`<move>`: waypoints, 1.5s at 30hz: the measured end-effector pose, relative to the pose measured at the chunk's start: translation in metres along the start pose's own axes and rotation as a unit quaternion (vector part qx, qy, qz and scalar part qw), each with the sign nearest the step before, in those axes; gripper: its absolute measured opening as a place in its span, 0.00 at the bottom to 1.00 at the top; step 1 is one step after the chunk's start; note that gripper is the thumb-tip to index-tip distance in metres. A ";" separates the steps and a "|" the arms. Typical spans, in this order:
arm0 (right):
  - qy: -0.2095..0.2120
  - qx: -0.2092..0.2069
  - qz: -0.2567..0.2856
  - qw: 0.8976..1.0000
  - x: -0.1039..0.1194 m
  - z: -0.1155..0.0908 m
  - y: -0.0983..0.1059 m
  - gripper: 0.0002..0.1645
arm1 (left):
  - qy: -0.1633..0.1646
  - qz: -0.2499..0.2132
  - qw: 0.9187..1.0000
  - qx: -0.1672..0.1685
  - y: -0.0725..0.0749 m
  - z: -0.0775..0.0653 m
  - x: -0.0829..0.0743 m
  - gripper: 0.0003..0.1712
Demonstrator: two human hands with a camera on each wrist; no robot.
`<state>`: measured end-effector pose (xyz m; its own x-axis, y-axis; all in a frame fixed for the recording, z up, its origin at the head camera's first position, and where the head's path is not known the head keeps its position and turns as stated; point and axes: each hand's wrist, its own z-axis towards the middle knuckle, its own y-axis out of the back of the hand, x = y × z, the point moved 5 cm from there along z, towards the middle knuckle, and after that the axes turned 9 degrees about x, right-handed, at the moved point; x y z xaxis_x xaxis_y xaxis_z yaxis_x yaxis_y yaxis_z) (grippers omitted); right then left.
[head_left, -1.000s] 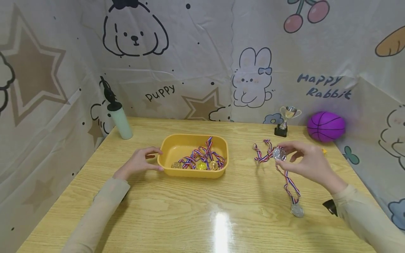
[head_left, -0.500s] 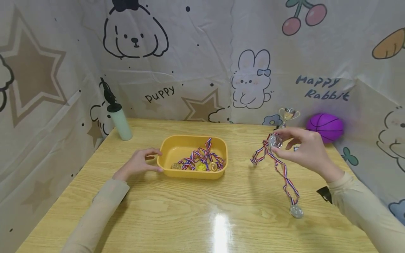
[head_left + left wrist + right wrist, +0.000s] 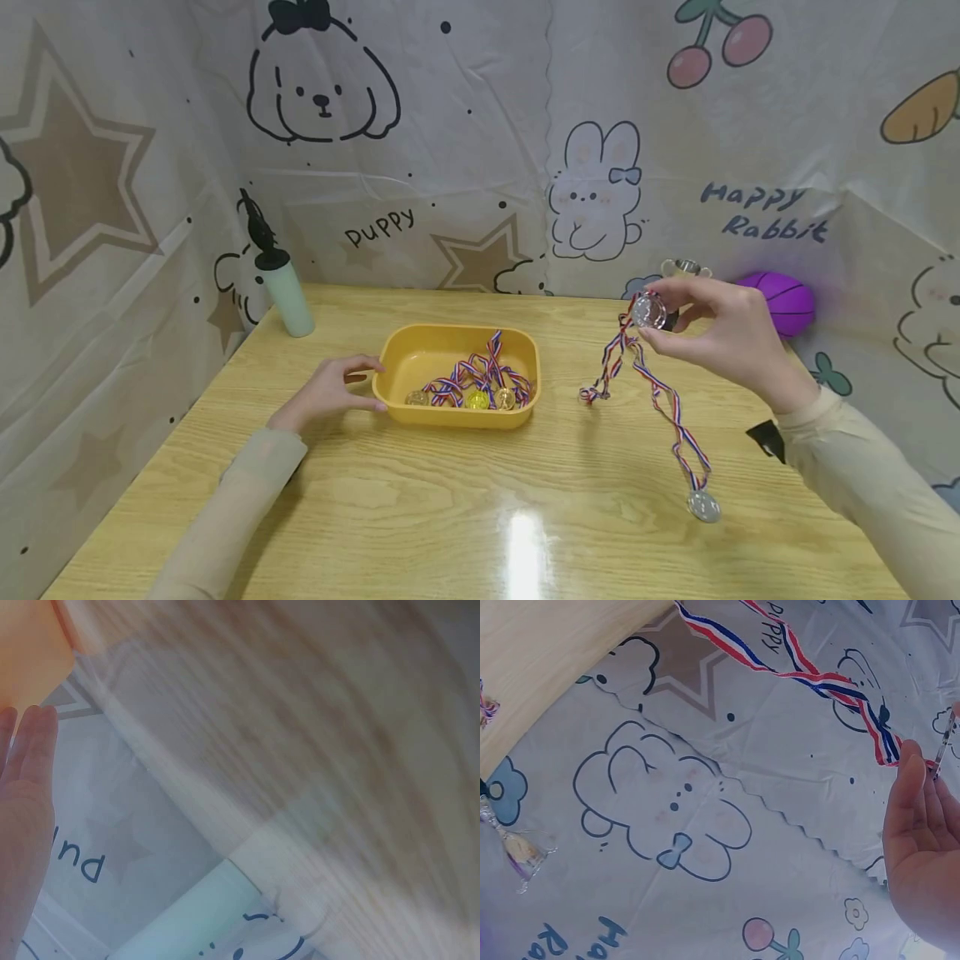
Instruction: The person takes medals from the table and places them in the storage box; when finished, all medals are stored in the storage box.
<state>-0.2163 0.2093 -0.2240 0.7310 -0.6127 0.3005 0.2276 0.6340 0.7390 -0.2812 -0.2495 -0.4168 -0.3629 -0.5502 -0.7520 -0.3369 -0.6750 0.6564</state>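
Observation:
My right hand [image 3: 727, 337] pinches a silver medal [image 3: 648, 311] by its edge above the table's right side. Its striped ribbon [image 3: 817, 679] hangs down, its lower end close to the tabletop. A second silver medal [image 3: 703, 506] lies nearer me; its ribbon [image 3: 677, 425] runs up toward the held one, and I cannot tell whether the two are tangled. With fingers extended, my left hand [image 3: 326, 392] touches the left end of a yellow tub [image 3: 457, 417]. Inside the tub are three gold-coloured medals [image 3: 477, 400] and their red, white and blue ribbons [image 3: 492, 358].
A pale green pump bottle [image 3: 289, 300] stands at the back left. Behind my right hand are a small trophy cup [image 3: 686, 267], partly hidden, and a purple ball [image 3: 787, 302]. A printed cloth [image 3: 450, 167] hangs along the table's back and sides.
My right hand has lifted the silver medal and moved slightly left and away from me, its ribbon now hanging lower left. My left hand and the tub have stayed in place.

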 end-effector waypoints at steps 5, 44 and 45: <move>-0.002 -0.004 0.002 1.000 0.007 0.007 0.001 0.27 | 0.001 -0.007 1.000 0.001 -0.001 0.001 0.001 0.36; 0.071 -0.077 0.161 0.981 0.054 0.096 -0.034 0.27 | 0.006 -0.010 1.000 0.004 0.000 -0.001 0.003 0.36; 0.075 -0.072 0.154 0.983 0.052 0.095 -0.038 0.27 | 0.006 -0.008 1.000 0.004 0.000 -0.001 0.003 0.36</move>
<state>-0.2483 0.1082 -0.1792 0.8633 -0.3113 0.3973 0.0606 0.8454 0.5307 -0.2815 -0.2513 -0.4193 -0.3460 -0.5450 -0.7637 -0.3502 -0.6801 0.6441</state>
